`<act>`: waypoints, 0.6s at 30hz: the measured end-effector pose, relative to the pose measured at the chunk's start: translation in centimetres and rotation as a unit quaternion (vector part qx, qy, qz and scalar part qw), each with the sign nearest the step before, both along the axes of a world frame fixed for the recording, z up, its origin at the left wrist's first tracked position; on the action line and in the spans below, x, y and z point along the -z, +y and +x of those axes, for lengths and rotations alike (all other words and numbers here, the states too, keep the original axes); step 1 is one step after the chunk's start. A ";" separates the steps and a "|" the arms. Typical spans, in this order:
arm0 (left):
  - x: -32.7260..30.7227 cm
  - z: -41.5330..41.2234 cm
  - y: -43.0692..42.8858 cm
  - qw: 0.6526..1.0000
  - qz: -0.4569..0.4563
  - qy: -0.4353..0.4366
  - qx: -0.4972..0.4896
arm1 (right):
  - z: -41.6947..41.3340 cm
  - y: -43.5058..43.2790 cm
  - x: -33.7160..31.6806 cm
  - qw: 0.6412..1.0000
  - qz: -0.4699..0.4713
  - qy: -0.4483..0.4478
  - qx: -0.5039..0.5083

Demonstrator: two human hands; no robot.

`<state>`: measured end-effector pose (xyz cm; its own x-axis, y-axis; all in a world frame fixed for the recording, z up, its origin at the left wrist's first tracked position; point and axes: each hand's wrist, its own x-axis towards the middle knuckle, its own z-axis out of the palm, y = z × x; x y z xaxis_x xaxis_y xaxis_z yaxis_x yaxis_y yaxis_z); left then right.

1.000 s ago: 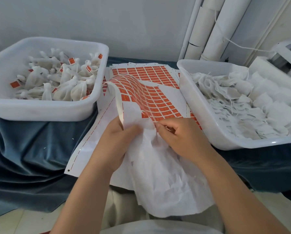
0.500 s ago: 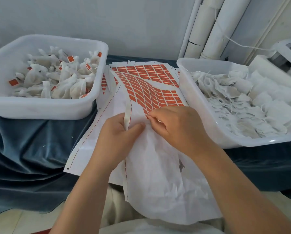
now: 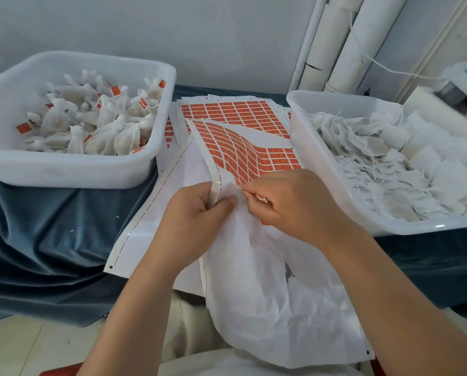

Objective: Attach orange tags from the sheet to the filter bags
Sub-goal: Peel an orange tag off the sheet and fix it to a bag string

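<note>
**Inspector:** State how far the task has run.

**Operator:** Partly done, by the evidence. The white plastic left tub (image 3: 72, 172), at the left edge of the blue-draped table (image 3: 50, 226), holds tied white tagged filter bags (image 3: 105, 126), several showing orange tags. The matching right tub (image 3: 335, 191), at the right edge, holds a heap of flat white untagged filter bags (image 3: 376, 158). These appear left to do.

**Inspector:** Give the sheet's location and orientation.

**Operator:** The white backing sheet (image 3: 243, 156) of small orange rectangular tags lies between the two tubs, on a stack of like sheets (image 3: 227, 108). Its long axis runs from the table's far edge to the near edge. The near end hangs crumpled over that edge toward the person. That near part is bare white. Tags fill only the far part, in rows across the axis. The sheet bows upward at mid-length.

**Inspector:** Report the hands.

**Operator:** The left hand (image 3: 191, 218) pinches the sheet's left margin strip between thumb and fingers. The right hand (image 3: 289, 204) has its fingers curled at the nearest tag row and pinches there. Whether a tag is already free cannot be told.
</note>
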<state>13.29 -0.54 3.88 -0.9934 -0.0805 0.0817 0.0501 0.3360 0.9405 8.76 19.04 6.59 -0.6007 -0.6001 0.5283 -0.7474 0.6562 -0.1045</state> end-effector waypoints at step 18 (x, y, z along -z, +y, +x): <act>1.3 -0.9 -0.7 0.955 -0.203 0.081 -0.200 | 2.1 1.7 -0.9 0.805 -0.458 -0.325 0.193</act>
